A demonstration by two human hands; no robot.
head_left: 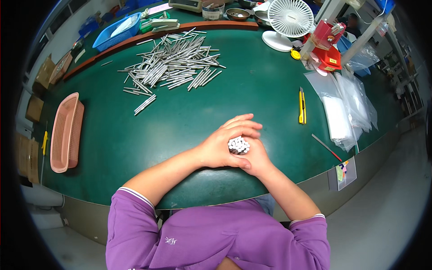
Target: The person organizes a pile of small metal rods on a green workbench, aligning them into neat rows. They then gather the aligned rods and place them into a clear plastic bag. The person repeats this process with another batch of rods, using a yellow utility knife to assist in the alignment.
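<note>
A bundle of metal rods [239, 145] stands upright between my hands near the table's front edge, its pale round ends facing up. My left hand [220, 143] curls round its left and far side, thumb across the near side. From the right, my right hand [258, 155] wraps the same bundle; its fingers are partly hidden behind the left hand. The rods' lower parts are hidden by the hands. Beyond them, a large loose pile of similar silvery rods [168, 63] lies at the far middle, with a small group of rods [145, 104] at its near edge.
On the green table [189, 121], a pink basket [67, 132] stands at left. To the right lie a yellow utility knife [302, 106], a thin red-ended tool [327, 147] and clear plastic bags [338, 118]. A white fan [290, 20] and a blue basket [118, 32] stand at the back.
</note>
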